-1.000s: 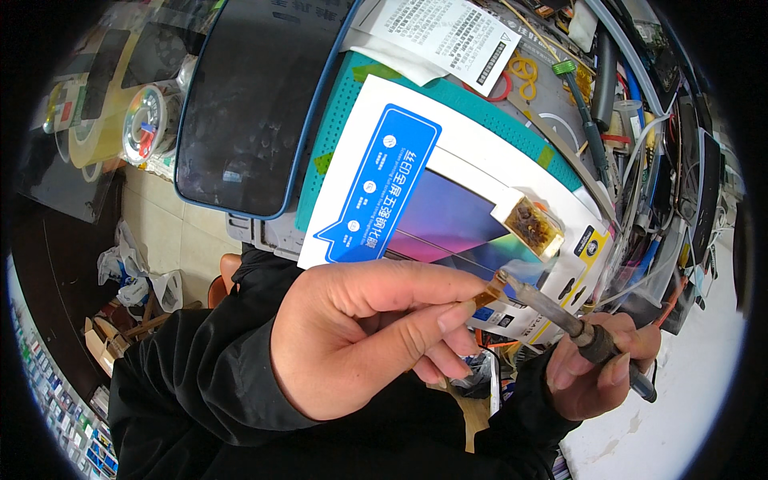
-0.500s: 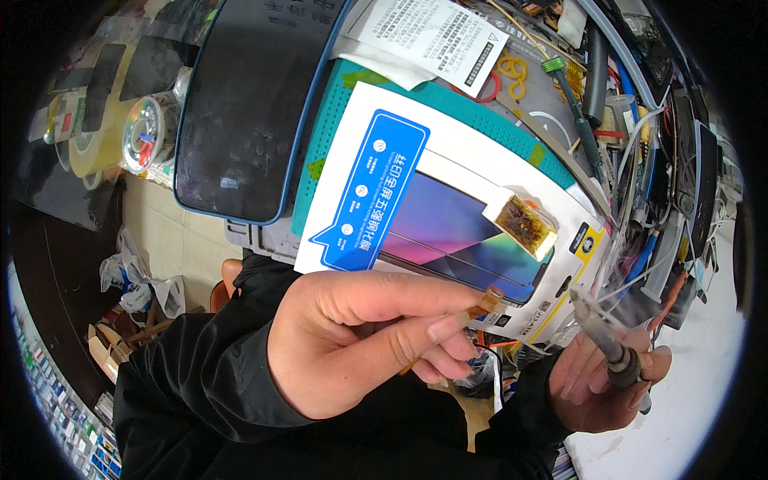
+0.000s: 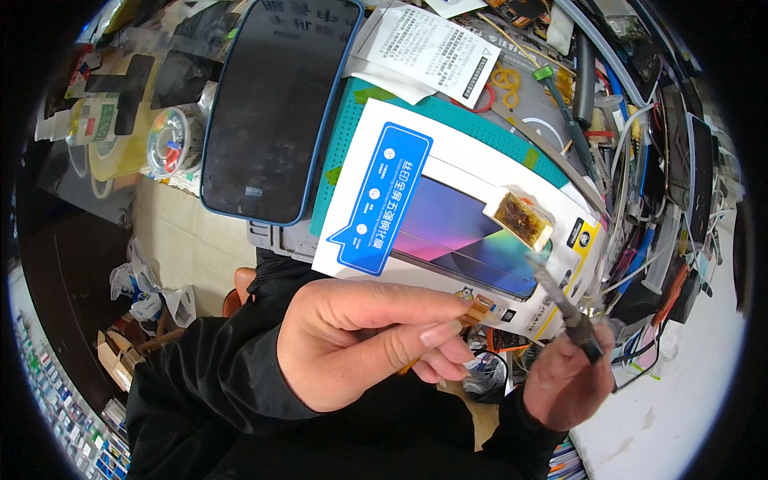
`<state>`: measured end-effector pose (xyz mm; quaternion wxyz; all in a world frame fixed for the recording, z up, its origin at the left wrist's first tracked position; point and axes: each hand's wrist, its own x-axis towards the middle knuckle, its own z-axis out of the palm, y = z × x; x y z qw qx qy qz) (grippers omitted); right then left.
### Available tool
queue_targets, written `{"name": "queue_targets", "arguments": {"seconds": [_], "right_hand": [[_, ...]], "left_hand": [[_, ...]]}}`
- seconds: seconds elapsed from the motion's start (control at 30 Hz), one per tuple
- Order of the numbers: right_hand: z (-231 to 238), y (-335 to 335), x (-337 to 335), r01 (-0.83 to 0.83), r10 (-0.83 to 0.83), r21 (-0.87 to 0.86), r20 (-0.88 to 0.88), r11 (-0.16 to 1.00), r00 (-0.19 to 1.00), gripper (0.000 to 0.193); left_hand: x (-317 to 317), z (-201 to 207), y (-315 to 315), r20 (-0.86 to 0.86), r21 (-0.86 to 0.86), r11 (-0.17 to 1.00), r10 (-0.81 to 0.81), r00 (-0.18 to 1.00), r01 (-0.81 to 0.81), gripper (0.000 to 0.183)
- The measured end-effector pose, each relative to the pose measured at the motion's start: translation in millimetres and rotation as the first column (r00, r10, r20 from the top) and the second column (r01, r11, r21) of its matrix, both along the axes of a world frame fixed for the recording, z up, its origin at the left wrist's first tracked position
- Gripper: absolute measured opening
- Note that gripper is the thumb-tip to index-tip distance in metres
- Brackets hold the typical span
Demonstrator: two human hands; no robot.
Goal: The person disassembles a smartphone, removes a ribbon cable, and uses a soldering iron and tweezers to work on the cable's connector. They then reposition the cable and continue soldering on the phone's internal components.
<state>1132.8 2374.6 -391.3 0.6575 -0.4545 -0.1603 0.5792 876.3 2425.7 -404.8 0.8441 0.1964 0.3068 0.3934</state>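
My left hand [image 3: 352,340] pinches a small copper-brown strip, like a flex cable piece [image 3: 482,310], between thumb and forefinger. In my right hand [image 3: 564,388], the fingers wrap round the grip of a soldering iron [image 3: 568,312]. Its blurred tip points up and left, just below a small open box of dark amber rosin [image 3: 522,221]; whether they touch I cannot tell. That box rests on a white flat package [image 3: 336,254] printed with a phone picture and a blue label. The right-hand fingers are partly smeared by motion.
A green mat [image 3: 480,128] lies under the package. Up and left is a large dark screen with a blue edge [image 3: 276,112]. A printed paper slip [image 3: 436,52] and yellow rings [image 3: 506,84] lie at the far side. Tools and cables crowd the right.
My right hand has moved left, bringing the iron's tip nearer the rosin box. The left hand keeps its pinch on the strip. The whole view has shifted slightly.
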Motion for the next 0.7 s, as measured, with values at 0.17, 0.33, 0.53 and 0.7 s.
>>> {"name": "queue_targets", "arguments": {"seconds": [0.17,0.33,0.53,0.7], "right_hand": [[0.1,4.5,-1.3,-0.213,0.191,-0.073,-0.235,0.974,0.953,0.047],[6.6,14.8,5.8,-0.279,0.216,-0.259,-0.245,0.925,0.945,0.055],[15.7,16.9,11.8,-0.466,0.338,-0.389,-0.354,0.795,0.872,0.058],[67.8,16.2,7.6,-0.499,0.635,-0.47,0.188,0.728,0.75,0.035]], "left_hand": [[-2.4,-0.7,-12.3,-0.11,0.033,0.998,-0.054,0.992,0.058,0.025],[0.0,-5.9,-26.3,-0.108,0.037,0.999,-0.013,0.994,0.017,0.022],[-1.5,-9.7,-36.8,-0.204,0.087,0.996,-0.007,0.979,0.026,0.022],[4.8,-14.9,-39.9,-0.243,0.181,0.983,0.079,0.967,-0.035,0.023]]}}
